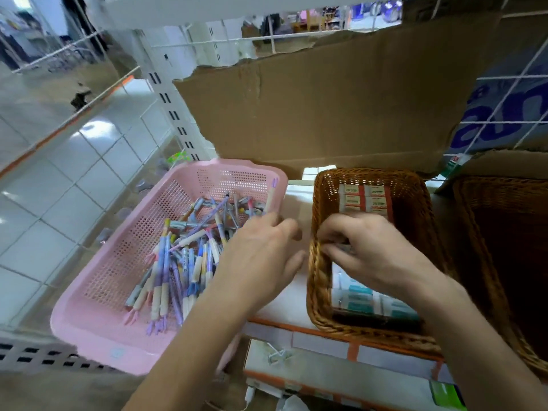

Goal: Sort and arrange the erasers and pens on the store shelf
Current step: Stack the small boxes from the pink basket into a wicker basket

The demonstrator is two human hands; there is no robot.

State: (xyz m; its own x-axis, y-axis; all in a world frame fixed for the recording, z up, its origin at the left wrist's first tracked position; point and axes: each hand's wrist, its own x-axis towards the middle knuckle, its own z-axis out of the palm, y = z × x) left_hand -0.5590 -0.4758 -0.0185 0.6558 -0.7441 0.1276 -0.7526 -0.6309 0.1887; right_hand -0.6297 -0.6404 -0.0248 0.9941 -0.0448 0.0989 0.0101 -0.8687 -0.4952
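Observation:
A pink plastic basket [98, 292] on the left holds several pastel pens [184, 256] in a loose heap. To its right a brown wicker basket [318, 280] holds boxed erasers: red-striped ones [363, 198] at the far end, teal-striped ones [370, 301] at the near end. My left hand [258, 250] hovers over the pink basket's right edge, fingers loosely spread, and what its fingertips touch is hidden. My right hand [367, 247] is inside the wicker basket with its fingers curled over the erasers; motion blur hides any grip.
A torn cardboard sheet [326, 114] stands behind both baskets. A second, darker wicker basket [510, 232] sits at the right. The white shelf [296, 203] has an orange front edge [326, 333], with packaged goods below it. White wire mesh lies to the left of the pink basket.

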